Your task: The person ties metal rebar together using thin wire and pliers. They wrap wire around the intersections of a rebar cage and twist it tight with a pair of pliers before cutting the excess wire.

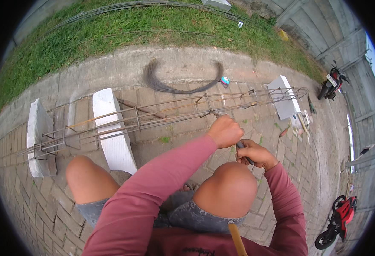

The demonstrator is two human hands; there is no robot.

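A long rebar cage of thin steel bars and square stirrups lies across white blocks before me. My left hand is closed around the upper part of a dark metal bar-like tool. The tool's far end meets the near lower bar, beside a stirrup; the fist partly hides the contact. My right hand grips the tool's lower end, just above my right knee. Under the cage are a left white block, a middle white block and a right white block.
A curved bundle of tie wire and a blue tape measure lie beyond the cage. A rusty rod rests under it. Small tools lie at right, near parked motorcycles. A yellow handle sticks up at my waist.
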